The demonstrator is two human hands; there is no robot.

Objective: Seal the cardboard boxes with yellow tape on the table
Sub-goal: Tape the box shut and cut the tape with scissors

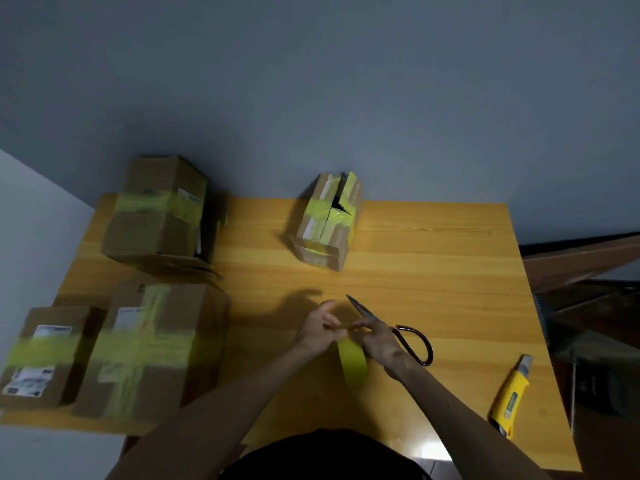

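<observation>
Fingers curled, left hand pinches what looks like a loose tape end. At twelve o'clock from it, well apart, stands the small brown cardboard box, flaps gaping, seam running twelve-to-six. Yellow tape roll stands on edge between the hands. Right hand grips its three o'clock side, over black-handled metal scissors. Left hand looks marginally nearer the box.

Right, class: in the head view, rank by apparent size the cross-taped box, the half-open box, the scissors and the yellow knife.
1. cross-taped box, though it also sits nearest the camera.
2. half-open box.
3. scissors and yellow knife: about alike, not ranked, since the right hand hides part of the scissors.
</observation>
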